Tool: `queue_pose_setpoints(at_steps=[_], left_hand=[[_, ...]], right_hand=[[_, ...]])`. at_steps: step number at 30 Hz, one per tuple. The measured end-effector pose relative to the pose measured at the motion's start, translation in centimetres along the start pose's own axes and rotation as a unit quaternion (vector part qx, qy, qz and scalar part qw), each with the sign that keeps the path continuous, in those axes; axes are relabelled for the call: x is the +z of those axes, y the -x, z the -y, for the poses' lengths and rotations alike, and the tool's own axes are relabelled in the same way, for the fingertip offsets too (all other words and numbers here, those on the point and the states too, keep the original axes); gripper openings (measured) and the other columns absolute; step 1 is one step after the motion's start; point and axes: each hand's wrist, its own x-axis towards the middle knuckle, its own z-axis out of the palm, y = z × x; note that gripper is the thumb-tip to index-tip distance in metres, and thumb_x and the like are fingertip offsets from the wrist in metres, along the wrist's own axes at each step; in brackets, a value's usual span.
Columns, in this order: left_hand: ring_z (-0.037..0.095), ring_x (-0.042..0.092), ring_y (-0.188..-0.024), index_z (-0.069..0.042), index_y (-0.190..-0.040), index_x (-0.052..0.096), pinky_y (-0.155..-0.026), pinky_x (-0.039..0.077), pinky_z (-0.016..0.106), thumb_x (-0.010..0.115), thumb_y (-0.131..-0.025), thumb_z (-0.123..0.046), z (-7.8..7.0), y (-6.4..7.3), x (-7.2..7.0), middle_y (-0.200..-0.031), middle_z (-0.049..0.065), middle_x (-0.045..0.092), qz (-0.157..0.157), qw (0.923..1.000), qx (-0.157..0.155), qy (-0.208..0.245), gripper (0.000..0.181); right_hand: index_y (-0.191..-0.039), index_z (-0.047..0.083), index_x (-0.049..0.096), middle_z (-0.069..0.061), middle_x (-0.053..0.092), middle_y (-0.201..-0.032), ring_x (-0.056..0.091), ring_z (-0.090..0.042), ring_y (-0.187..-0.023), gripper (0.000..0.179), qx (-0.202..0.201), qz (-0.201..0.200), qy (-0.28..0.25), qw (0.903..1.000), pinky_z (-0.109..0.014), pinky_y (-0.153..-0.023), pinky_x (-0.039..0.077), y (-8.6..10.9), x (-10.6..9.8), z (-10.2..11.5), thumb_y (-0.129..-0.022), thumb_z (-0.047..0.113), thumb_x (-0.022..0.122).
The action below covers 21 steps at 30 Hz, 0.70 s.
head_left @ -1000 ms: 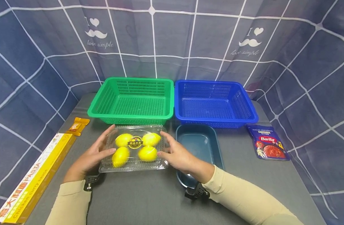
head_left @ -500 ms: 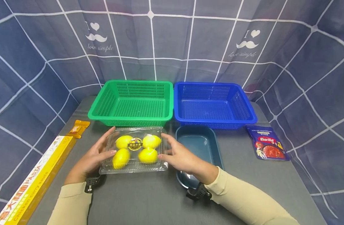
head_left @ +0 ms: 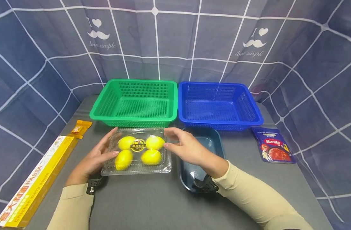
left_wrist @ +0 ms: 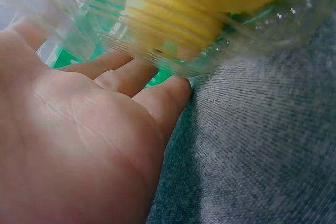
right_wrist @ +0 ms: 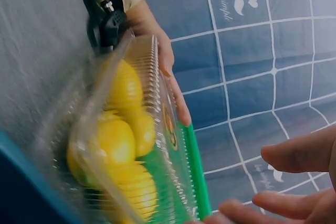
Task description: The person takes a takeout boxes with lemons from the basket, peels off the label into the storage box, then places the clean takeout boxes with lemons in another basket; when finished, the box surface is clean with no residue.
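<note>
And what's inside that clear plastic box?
Four yellow lemons show through the clear plastic box. In the head view, the dark label on its top covers the patch directly beneath, so I can't see there.

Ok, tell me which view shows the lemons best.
The head view: all four lemons show separately from above, through the clear box. The left wrist view catches only part of the group, cut off at the top. The right wrist view shows them from the side, overlapping behind ribbed plastic.
</note>
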Motion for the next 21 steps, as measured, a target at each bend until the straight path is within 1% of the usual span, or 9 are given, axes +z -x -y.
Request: queue_pose_setpoints(at_steps=[2,4,5,7,9,11,14,16,21], left_hand=[[0.036,-0.002,-0.158,-0.024,-0.171,0.017,-0.117,0.0,0.072,0.064,-0.1,0.0,0.0,0.0,0.1,-0.175,0.006,0.01,-0.001,1.0,-0.001,0.002,0.088],[0.037,0.0,-0.158,-0.023,-0.171,0.016,-0.117,0.001,0.071,0.063,-0.101,0.0,-0.1,0.0,0.2,-0.175,0.008,0.011,0.002,1.0,0.003,0.007,0.088],[0.037,0.0,-0.158,-0.023,-0.171,0.016,-0.121,0.004,0.066,0.063,-0.101,0.0,-0.1,0.0,0.2,-0.175,0.009,0.011,0.003,1.0,0.003,0.008,0.088],[0.037,0.003,-0.158,-0.023,-0.171,0.015,-0.125,0.013,0.049,0.062,-0.101,0.002,0.0,0.0,0.3,-0.174,0.012,0.014,0.008,0.9999,0.007,0.013,0.088],[0.038,0.005,-0.158,-0.023,-0.171,0.014,-0.121,0.023,0.031,0.061,-0.102,0.002,0.0,0.0,0.2,-0.174,0.013,0.014,0.01,0.9998,0.009,0.014,0.088],[0.038,0.007,-0.157,-0.025,-0.171,0.015,-0.113,0.03,0.018,0.061,-0.102,0.002,0.0,0.0,0.2,-0.173,0.013,0.016,0.009,0.9999,0.007,0.012,0.088],[0.039,0.008,-0.157,-0.029,-0.171,0.016,-0.109,0.031,0.015,0.062,-0.102,0.001,0.1,-0.1,0.1,-0.173,0.013,0.017,0.006,0.9999,0.006,0.007,0.088],[0.04,0.009,-0.157,-0.031,-0.171,0.017,-0.11,0.032,0.016,0.062,-0.102,0.001,0.1,-0.1,0.1,-0.173,0.014,0.019,0.006,0.9999,0.006,0.005,0.087],[0.039,0.009,-0.157,-0.032,-0.17,0.018,-0.111,0.033,0.019,0.062,-0.102,0.001,0.2,-0.2,-0.1,-0.173,0.016,0.017,0.005,1.0,0.004,-0.003,0.088]], right_hand=[[-0.142,-0.002,0.06,-0.013,0.068,-0.134,0.066,-0.026,-0.121,0.045,-0.015,0.004,0.024,0.9996,-0.044,-0.102,0.053,-0.8,-0.1,0.3,-0.102,0.015,0.07],[-0.134,-0.001,0.068,-0.008,0.074,-0.121,0.069,-0.019,-0.11,0.036,-0.029,0.012,0.048,0.9984,-0.039,-0.097,0.055,-1.7,0.0,0.6,-0.101,0.015,0.071],[-0.129,0.001,0.072,-0.004,0.076,-0.115,0.07,-0.015,-0.104,0.031,-0.034,0.018,0.062,0.9974,-0.035,-0.093,0.056,-2.2,0.0,0.8,-0.101,0.015,0.072],[-0.121,0.003,0.077,0.002,0.077,-0.104,0.069,-0.01,-0.094,0.024,-0.043,0.034,0.084,0.9949,-0.03,-0.086,0.056,-3.2,0.2,1.2,-0.1,0.016,0.074],[-0.116,0.006,0.079,0.006,0.076,-0.099,0.068,-0.009,-0.089,0.019,-0.054,0.054,0.101,0.9919,-0.026,-0.082,0.055,-4.2,0.4,1.6,-0.1,0.015,0.075],[-0.114,0.006,0.079,0.006,0.075,-0.096,0.066,-0.009,-0.087,0.017,-0.063,0.076,0.119,0.9881,-0.025,-0.08,0.053,-5.2,0.7,2.0,-0.099,0.015,0.076],[-0.112,0.006,0.079,0.006,0.075,-0.095,0.066,-0.008,-0.088,0.016,-0.072,0.102,0.15,0.9807,-0.023,-0.082,0.052,-6.7,1.4,2.4,-0.099,0.014,0.077],[-0.111,0.006,0.079,0.005,0.075,-0.094,0.066,-0.007,-0.088,0.015,-0.069,0.116,0.171,0.976,-0.022,-0.082,0.052,-7.6,2.0,2.6,-0.098,0.014,0.078],[-0.11,0.007,0.079,0.005,0.076,-0.096,0.067,-0.006,-0.089,0.016,-0.059,0.136,0.224,0.9631,-0.019,-0.084,0.051,-9.3,3.5,3.0,-0.097,0.016,0.079]])
